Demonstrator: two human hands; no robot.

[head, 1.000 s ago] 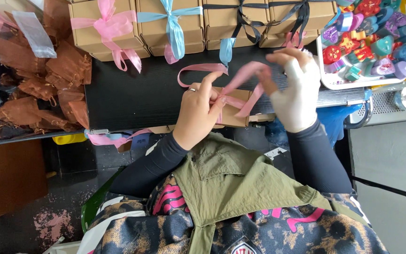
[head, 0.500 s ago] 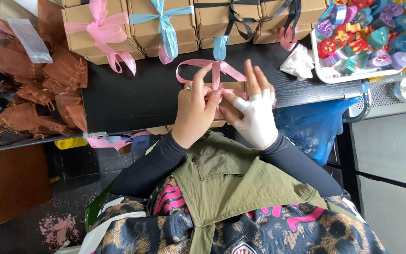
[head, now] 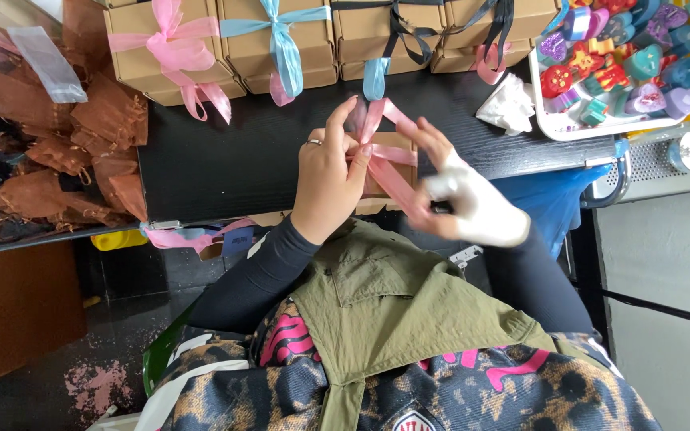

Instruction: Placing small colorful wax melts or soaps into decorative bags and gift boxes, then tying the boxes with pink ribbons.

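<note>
Satin-glossy pink ribbon (head: 389, 172) wraps a matt brown cardboard box (head: 393, 148); the black worktop (head: 225, 164) shows fine woodgrain (matt), and the organza pouches (head: 81, 152) look sheer.

Small brown box (head: 389, 164) on black surface (head: 225, 160), between my hands. Left hand (head: 329, 179) pinches pink ribbon (head: 385, 172) loop above box, ring on finger. Right hand (head: 473, 203) pulls ribbon strand tight toward me. Row of ribboned boxes (head: 313, 40) beyond; tray of coloured heart shapes (head: 624, 64) right; brown pouches (head: 65, 152) left.
</note>
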